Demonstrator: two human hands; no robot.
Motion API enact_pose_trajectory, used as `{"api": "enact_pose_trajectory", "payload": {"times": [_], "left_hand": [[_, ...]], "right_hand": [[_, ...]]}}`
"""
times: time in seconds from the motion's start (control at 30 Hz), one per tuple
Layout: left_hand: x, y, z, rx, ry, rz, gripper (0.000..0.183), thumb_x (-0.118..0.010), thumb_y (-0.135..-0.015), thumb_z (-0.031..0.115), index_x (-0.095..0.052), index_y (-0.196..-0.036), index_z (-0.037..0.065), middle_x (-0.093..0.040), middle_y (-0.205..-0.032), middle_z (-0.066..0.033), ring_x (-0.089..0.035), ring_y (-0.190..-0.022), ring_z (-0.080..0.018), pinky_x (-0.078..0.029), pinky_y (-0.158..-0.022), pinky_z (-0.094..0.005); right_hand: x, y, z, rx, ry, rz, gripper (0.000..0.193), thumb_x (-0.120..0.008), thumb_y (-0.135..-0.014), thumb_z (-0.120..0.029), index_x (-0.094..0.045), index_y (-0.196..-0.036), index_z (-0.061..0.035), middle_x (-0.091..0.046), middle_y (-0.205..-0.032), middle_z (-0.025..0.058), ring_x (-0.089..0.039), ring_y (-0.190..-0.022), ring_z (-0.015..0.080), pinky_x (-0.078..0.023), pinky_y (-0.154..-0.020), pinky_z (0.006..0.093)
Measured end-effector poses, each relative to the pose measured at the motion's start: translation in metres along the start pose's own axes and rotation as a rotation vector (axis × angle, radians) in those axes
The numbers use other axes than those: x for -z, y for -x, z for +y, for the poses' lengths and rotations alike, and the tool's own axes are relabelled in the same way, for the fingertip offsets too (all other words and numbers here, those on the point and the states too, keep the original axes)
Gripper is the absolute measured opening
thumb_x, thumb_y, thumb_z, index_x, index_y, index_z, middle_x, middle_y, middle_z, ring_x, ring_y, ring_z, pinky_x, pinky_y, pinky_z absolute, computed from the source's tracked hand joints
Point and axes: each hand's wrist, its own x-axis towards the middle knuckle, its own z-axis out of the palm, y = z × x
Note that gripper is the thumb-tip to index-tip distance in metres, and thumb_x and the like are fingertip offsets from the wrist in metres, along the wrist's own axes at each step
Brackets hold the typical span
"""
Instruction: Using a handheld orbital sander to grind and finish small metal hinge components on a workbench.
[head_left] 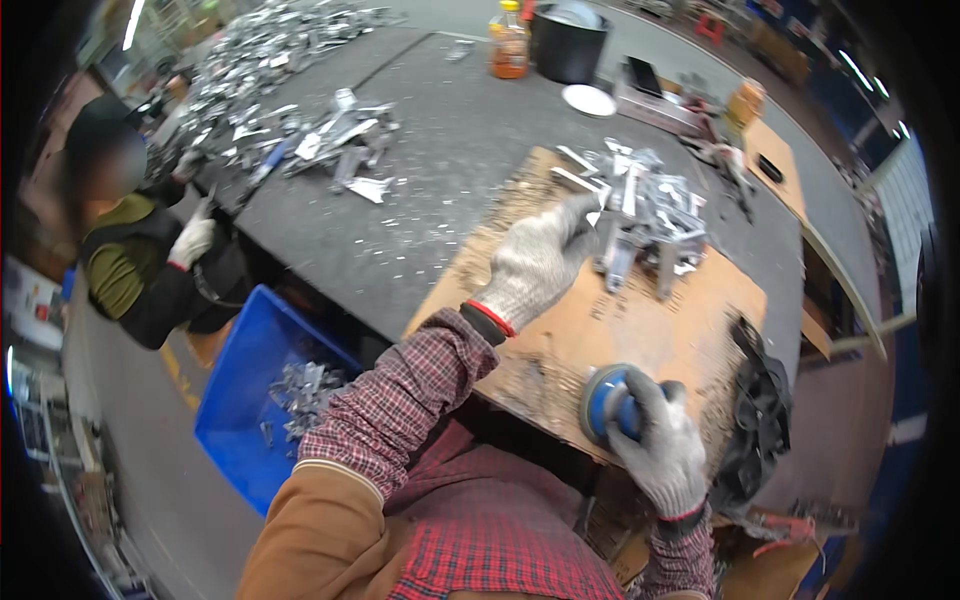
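Observation:
My left hand (540, 255), in a pale knitted glove, reaches over the cardboard sheet (470, 290) to the left edge of a heap of silver metal pieces (655, 205). Its fingers are pinched on a shiny metal piece (597, 203), mostly hidden by the glove. Near the front edge of the cardboard, my right hand (660, 445), also gloved, is wrapped round a blue round sander (608, 405). The sander stands tilted on its edge, its disc turned to the left. It is apart from the metal pieces.
A larger metal heap (270, 50) and a smaller one (345, 140) lie on the dark table (420, 190). A blue bin (235, 400) with metal pieces stands left. Black crumpled material (757, 420) lies right. A bottle (509, 45) and black bucket (570, 45) stand behind. A person (140, 230) works left.

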Motion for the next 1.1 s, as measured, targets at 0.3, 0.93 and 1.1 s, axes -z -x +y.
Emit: {"api": "enact_pose_trajectory", "payload": {"times": [0.3,0.93,1.1], "left_hand": [[0.218,-0.009,-0.17,0.144,-1.167,-0.002,0.077,-0.088,-0.093,0.039,-0.062,-0.159,0.011,-0.071,-0.15,-0.0203,-0.068,-0.138,-0.0421,-0.057,-0.116,-0.0517],[0.092,0.145,-0.001,0.578,0.918,-0.01,0.029,-0.071,-0.108,0.007,-0.063,-0.135,-0.001,-0.071,-0.105,-0.0086,-0.074,-0.089,-0.0186,-0.066,-0.08,-0.0388],[0.03,0.22,-0.018,0.81,0.611,-0.117,0.018,-0.08,-0.101,0.005,-0.074,-0.114,-0.006,-0.08,-0.1,-0.0124,-0.072,-0.087,-0.0171,-0.061,-0.083,-0.0327]], "right_hand": [[0.0,-0.02,0.001,-0.028,0.046,-0.051,0.067,-0.089,-0.09,-0.026,-0.064,-0.153,-0.0244,-0.068,-0.128,0.0273,-0.078,-0.099,0.0522,-0.066,-0.086,0.0576],[0.006,-0.029,-0.004,0.079,-0.103,-0.072,0.064,-0.088,-0.092,-0.02,-0.066,-0.151,-0.0227,-0.069,-0.13,0.0273,-0.079,-0.102,0.0528,-0.067,-0.088,0.057],[-0.004,-0.03,0.004,0.028,-0.045,-0.029,0.068,-0.087,-0.092,-0.015,-0.063,-0.155,-0.0203,-0.067,-0.135,0.0289,-0.078,-0.107,0.0534,-0.066,-0.092,0.0573]]}}
